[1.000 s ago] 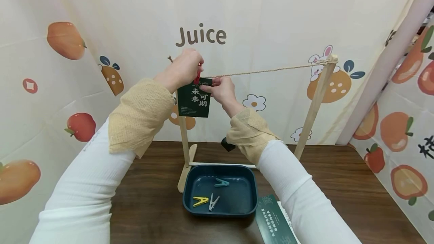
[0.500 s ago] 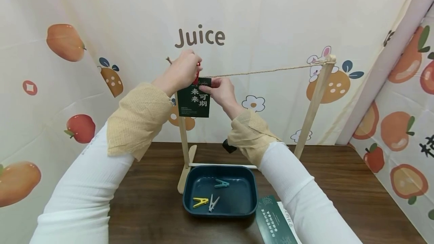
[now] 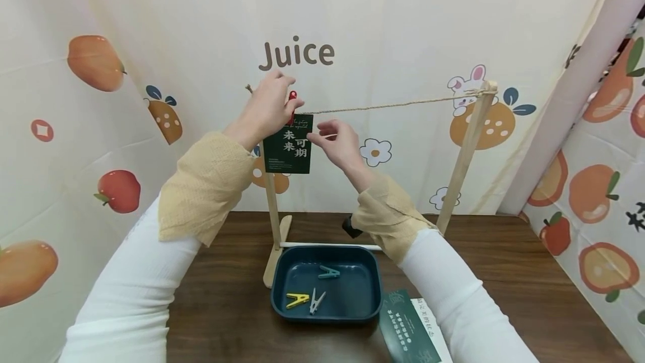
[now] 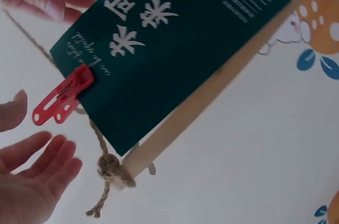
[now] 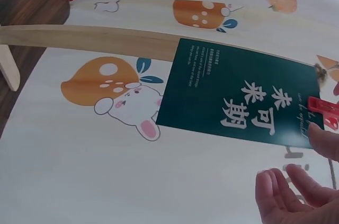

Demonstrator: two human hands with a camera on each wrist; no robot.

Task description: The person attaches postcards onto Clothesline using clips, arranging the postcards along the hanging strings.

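A dark green card (image 3: 284,158) with white writing hangs from the twine (image 3: 393,106) near the left post. Across its top edge sits a red clothespin (image 4: 66,94), clamped on the card and twine. My left hand (image 3: 269,104) is beside the clothespin, thumb and fingers spread apart around its handles without touching them in the left wrist view. To the right of the card is my right hand (image 3: 340,144), fingers loosely bent and holding nothing. Its thumb overlaps the card's edge in the head view.
Below stands a dark blue tray (image 3: 276,296) with a yellow clothespin (image 3: 297,299), a grey one and a teal one. More green and white cards (image 3: 410,326) lie right of it. The twine runs to the right wooden post (image 3: 466,156). A printed curtain is behind.
My left fingers have let go of the red clothespin and spread. My right hand has released the card and drawn back slightly to the right. The card stays hanging.
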